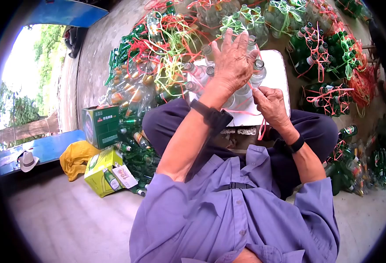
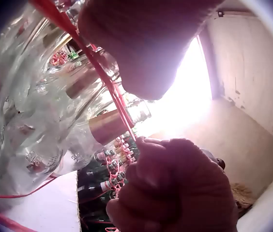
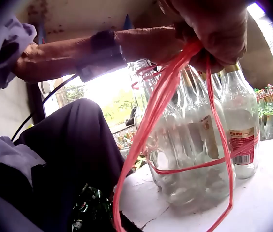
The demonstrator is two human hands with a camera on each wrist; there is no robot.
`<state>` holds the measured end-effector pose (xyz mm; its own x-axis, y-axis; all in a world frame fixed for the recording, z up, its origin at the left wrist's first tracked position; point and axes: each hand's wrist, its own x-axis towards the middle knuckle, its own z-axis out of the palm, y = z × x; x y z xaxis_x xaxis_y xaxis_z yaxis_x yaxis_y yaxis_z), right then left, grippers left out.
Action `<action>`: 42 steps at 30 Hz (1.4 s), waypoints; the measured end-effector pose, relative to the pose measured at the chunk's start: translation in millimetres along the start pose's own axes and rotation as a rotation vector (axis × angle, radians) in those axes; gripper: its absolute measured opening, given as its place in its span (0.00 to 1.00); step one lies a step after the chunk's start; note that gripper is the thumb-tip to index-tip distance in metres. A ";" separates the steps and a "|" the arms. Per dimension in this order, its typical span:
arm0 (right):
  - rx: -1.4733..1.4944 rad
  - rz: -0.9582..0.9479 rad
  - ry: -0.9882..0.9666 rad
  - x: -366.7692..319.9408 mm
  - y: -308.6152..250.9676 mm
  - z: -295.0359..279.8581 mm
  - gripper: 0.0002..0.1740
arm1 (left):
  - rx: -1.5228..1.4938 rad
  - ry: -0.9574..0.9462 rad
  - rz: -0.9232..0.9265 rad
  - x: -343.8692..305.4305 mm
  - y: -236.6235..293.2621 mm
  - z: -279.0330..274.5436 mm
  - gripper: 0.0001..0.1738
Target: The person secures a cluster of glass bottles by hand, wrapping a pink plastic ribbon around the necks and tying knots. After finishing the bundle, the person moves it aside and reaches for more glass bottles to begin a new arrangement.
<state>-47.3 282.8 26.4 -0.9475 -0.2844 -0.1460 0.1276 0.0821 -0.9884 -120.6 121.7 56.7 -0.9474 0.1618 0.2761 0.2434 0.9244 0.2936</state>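
Observation:
Several clear glass bottles stand bunched together on a white board between the person's knees. A pink-red plastic strap wraps round the bunch below the shoulders. Over the bottle tops, the left hand lies with its fingers spread and extended. At the near right side of the bunch, the right hand pinches the strap between thumb and fingers. The left wrist view shows the strap pulled taut to the pinching fingertips. Loose lengths of it hang below the right hand in the right wrist view.
Tied bundles of bottles surround the board at the back and right. Tangled red and green straps lie on bottles at the left. A green carton, a yellow-green box and a yellow cloth are at the left.

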 end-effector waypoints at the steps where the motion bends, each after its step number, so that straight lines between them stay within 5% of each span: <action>1: -0.027 -0.020 0.011 -0.6 -1.9 0.6 0.18 | 0.005 0.011 -0.003 2.4 -0.5 -1.3 0.38; 6: -0.049 -0.039 0.022 4.8 8.9 -3.2 0.19 | -0.002 0.058 0.002 0.2 -2.8 -1.5 0.36; 8: 0.211 0.175 -0.021 5.7 9.9 -8.6 0.19 | -0.020 0.071 0.021 -1.2 -4.1 0.3 0.35; 15: 0.459 0.268 -0.078 11.7 4.7 -22.6 0.16 | -0.002 0.225 0.237 -31.2 11.9 -50.3 0.31; 18: 0.533 0.295 -0.142 12.9 7.3 -28.5 0.16 | -0.089 0.119 0.302 -56.0 21.5 -66.4 0.21; 22: 0.481 0.247 -0.196 7.9 -1.4 -31.6 0.18 | -0.136 -0.129 0.322 -74.6 25.8 -42.7 0.21; 24: 0.600 0.299 -0.246 9.8 -2.1 -35.2 0.18 | -0.095 -0.103 0.330 -76.9 23.3 -33.9 0.22; 32: 0.545 0.329 -0.200 4.3 -2.2 -36.7 0.18 | -0.120 -0.039 0.366 -73.5 15.5 -22.1 0.07; 35: 0.628 0.416 -0.257 -0.4 -22.6 -47.9 0.18 | -0.165 -0.041 0.321 -74.4 16.8 -22.5 0.10; 42: 0.219 0.436 -0.162 -22.2 -31.2 -62.0 0.20 | -0.289 0.015 0.291 -76.7 15.4 -16.0 0.08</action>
<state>-48.4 345.8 63.0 -0.7373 -0.4136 -0.5342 0.5756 0.0293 -0.8172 -40.8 118.0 54.7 -0.8279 0.3951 0.3981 0.5511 0.7055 0.4457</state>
